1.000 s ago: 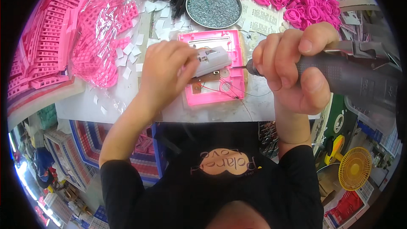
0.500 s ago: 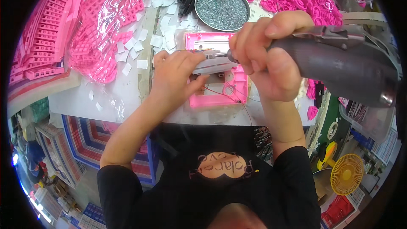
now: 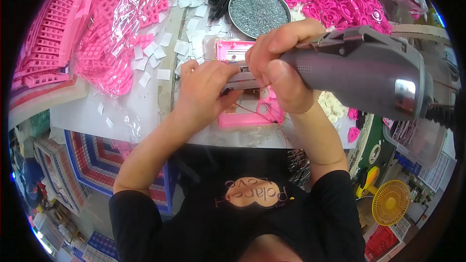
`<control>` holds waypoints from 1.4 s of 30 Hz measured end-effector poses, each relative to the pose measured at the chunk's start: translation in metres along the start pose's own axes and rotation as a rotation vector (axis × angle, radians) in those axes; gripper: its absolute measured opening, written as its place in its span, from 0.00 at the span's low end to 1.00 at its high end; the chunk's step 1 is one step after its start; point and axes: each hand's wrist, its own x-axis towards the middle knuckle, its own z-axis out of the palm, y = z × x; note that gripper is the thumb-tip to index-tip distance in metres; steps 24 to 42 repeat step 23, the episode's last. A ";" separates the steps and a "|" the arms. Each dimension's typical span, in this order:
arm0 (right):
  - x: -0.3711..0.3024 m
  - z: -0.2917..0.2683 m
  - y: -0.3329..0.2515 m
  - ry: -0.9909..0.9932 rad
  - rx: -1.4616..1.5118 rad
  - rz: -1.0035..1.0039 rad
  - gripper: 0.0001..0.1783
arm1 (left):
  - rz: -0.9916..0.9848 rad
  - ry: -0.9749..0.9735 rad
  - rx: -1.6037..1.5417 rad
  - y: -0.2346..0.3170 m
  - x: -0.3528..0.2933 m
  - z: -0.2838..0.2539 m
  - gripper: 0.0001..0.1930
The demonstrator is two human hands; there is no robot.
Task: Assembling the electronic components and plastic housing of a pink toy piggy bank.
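My right hand (image 3: 286,70) is wrapped round a dark grey electric screwdriver (image 3: 359,68), which lies almost level with its cord end to the right. Its bit end is hidden behind my fingers. My left hand (image 3: 201,90) grips a grey, partly see-through plastic part (image 3: 237,82) between thumb and fingers. That part is held over a pink plastic housing (image 3: 247,121), and the screwdriver's front end is right beside it. Thin red and dark wires trail out of the housing toward the table's near edge.
A round metal tray of small screws (image 3: 259,13) stands behind the housing. Pink round parts (image 3: 335,5) are heaped at the back right. White paper squares (image 3: 151,48) and a clear bag of pink grid parts (image 3: 109,43) lie left. A yellow fan (image 3: 390,203) stands below right.
My right hand has brought the screwdriver leftward, closer to the grey part, and its rear end has swung nearer. My left hand keeps its grip on the part.
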 end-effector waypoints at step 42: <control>-0.054 -0.066 0.013 -0.564 -0.901 0.033 0.56 | -0.173 -0.172 -0.050 -0.005 0.005 -0.005 0.25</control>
